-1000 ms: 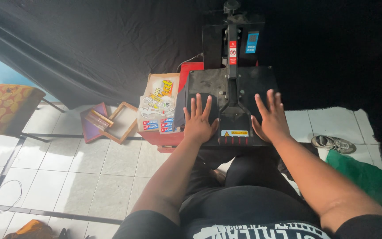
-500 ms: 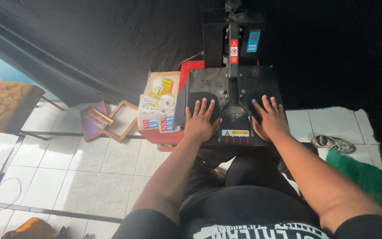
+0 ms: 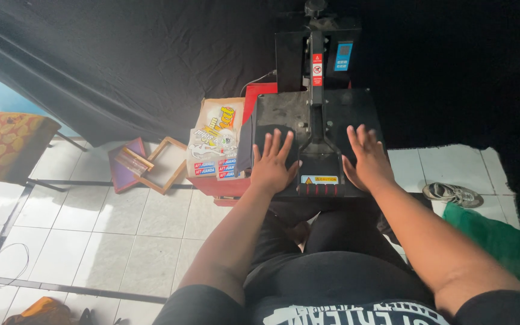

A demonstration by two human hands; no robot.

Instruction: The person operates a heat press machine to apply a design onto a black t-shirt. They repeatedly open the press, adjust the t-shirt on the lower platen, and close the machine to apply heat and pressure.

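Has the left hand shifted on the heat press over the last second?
Barely, if at all. The left hand lies flat on the press, left of the central handle, as before; only the fingers look less spread.

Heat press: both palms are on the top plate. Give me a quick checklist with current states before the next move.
1. Left hand flat on the heat press, fingers spread: ok.
2. Right hand flat on the other side of the centre arm: ok.
3. Both hands off the handle between them: ok.
4. Plate closed down: cannot tell from this angle.
5. Printed sheets lie beside the press, apart from the hands: ok.
6. Plate temperature: cannot tell.
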